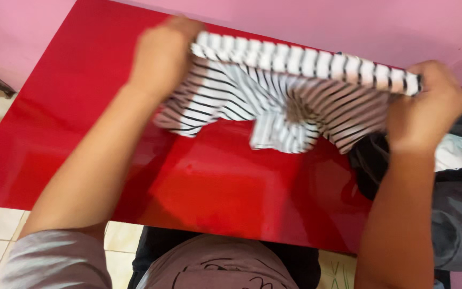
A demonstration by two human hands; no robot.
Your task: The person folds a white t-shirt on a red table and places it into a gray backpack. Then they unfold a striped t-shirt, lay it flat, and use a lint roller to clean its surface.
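I hold the striped garment (290, 91) stretched above the red tabletop (215, 182), left hand (161, 56) and right hand (426, 101) clenched on its top edge; spreading seems underway, and lowering it flat likely needs even tension.

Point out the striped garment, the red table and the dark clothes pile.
Striped garment (274, 101), head view, on the hanging middle folds.
Red table (215, 187), head view, on the bare glossy top.
Dark clothes pile (458, 208), head view, on the grey fabric at the right edge.
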